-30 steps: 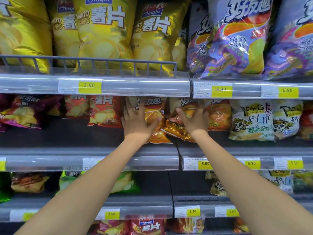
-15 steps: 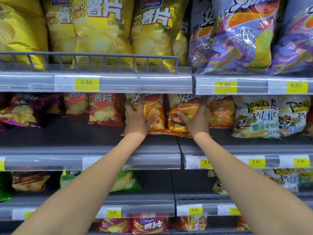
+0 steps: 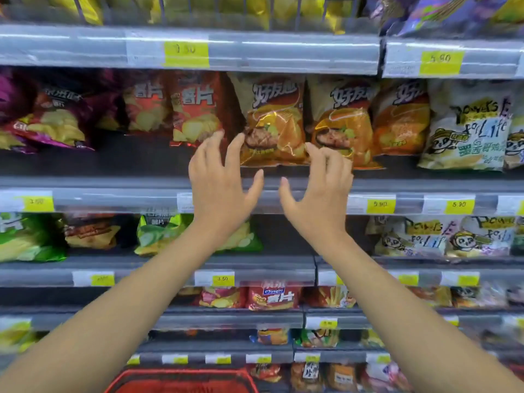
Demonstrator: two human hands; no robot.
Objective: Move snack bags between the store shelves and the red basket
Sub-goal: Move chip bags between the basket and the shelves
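Both forearms reached up from the lower corners of the frame toward the centre. The left hand (image 3: pixel 219 182) was held palm forward with fingers spread wide and thumb stretched out to the right, gripping nothing. The right hand (image 3: pixel 319 191) mirrored it just beside, thumb pointing left, fingers apart and loosely bent, also empty. Between and just above the two hands, an orange snack bag (image 3: pixel 273 120) stood upright on the middle shelf (image 3: pixel 113 165), its lower edge about level with the fingertips. Whether any finger touched it could not be told. A second orange bag (image 3: pixel 344 120) stood to its right, partly behind the right hand's fingers. The red basket (image 3: pixel 181 380) sat blurred at the bottom centre, well below both hands.
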